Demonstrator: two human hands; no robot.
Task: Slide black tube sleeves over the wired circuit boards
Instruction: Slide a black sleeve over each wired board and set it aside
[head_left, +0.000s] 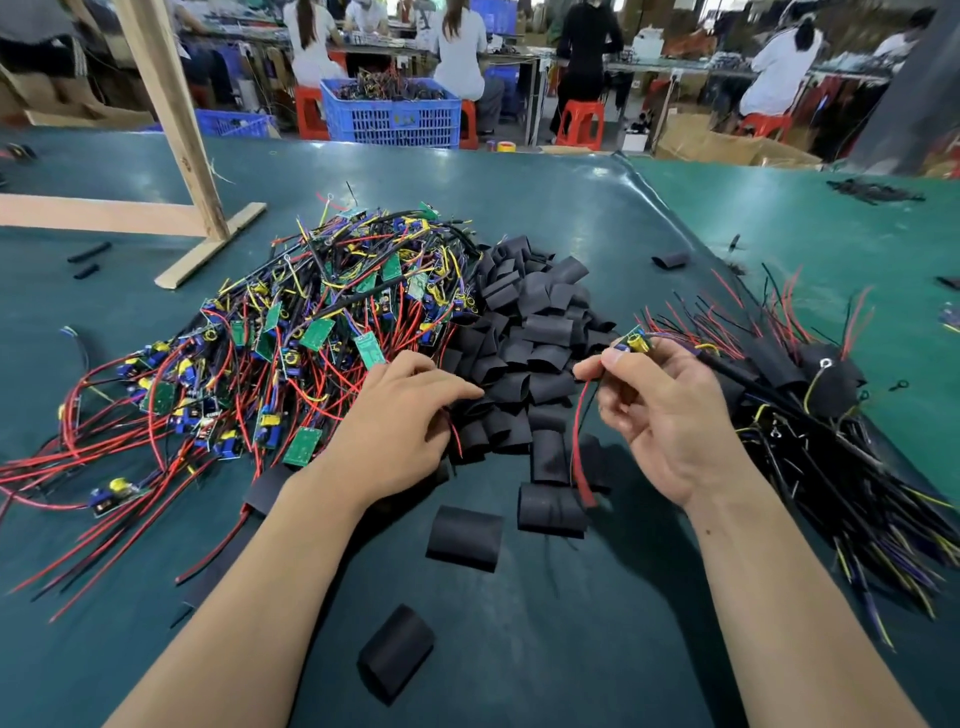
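A green-covered desk (597, 649) fills the view, its far edge meeting a busy workshop where a blue crate (390, 111) sits heaped with tangled wires. On the desk's left lies the largest heap, the wired circuit boards (291, 338), green boards buried in red, yellow and black leads that trail off the left edge. Beside it, touching, is the pile of black tube sleeves (524, 338), with a few strays lying apart on the bare patch of desk between the forearms. At the right, a bundle of sleeved boards (821, 405) fans out, its wires cut off by the frame. A wooden frame (171, 156) stands at the far left.

The left hand (395, 431) rests at the sleeve pile's near edge, fingers curled down among the sleeves; whether they grip one cannot be told. The right hand (670, 415) is raised, its thumb and forefinger pinching one small board (636, 340), whose red lead (579, 441) hangs down.
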